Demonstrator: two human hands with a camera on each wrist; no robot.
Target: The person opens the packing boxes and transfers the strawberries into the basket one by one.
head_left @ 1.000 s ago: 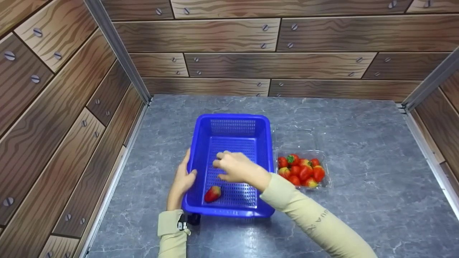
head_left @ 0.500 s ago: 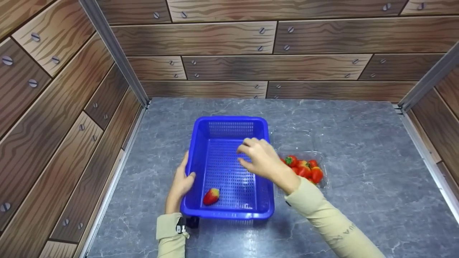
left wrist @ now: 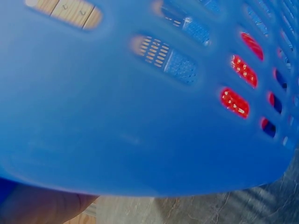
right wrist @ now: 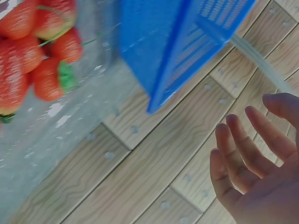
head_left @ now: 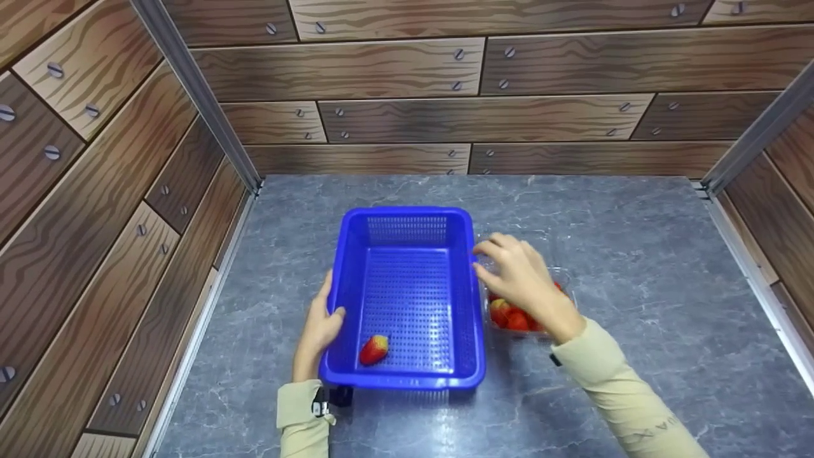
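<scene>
Right hand (head_left: 518, 273): fingers spread, loosely bent, holding nothing; above the clear container (right wrist: 51, 112), fingertips by the blue basket's (head_left: 407, 383) right rim, contact hard to tell.
Left hand (head_left: 321, 324): grips the basket's left rim, thumb inside.
Right hand's shift: moved rightward from over the basket since half a second ago.
Lone strawberry (head_left: 374, 350): in the basket's near left corner.
Container: on the desk (head_left: 629, 254); its strawberries (head_left: 509, 316) partly hidden by the right hand.

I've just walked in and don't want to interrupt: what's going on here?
A person's left hand holds the left side of a blue basket; one strawberry lies inside, toward the near left corner. The right hand, holding nothing, hovers over a clear box of strawberries to the basket's right.
</scene>
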